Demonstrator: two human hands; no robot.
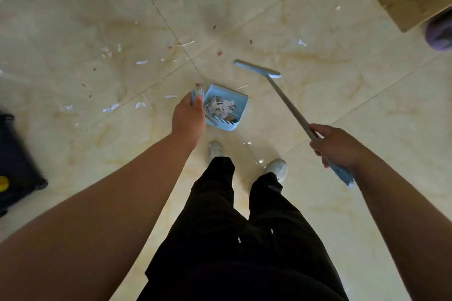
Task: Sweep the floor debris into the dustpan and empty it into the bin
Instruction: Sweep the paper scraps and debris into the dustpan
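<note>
**A:** Where's the dustpan (242,103)?

**B:** Dead centre, with paper bits (220,106) already inside. The left hand (188,115) grips its handle.

**A:** And the broom (283,98)?

**B:** The right hand (335,146) is wrapped round the pole. The head sits at one o'clock of the pan, and the pole runs back toward five.

**A:** What's left?

**B:** Loose scraps (141,62) at ten o'clock of the pan, on the left hand's side and well apart from the broom head. I'd say the head must cross over.

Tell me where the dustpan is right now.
In the head view the dustpan is at centre, just right of the left hand gripping its handle, between the shoes and the broom head.
</note>
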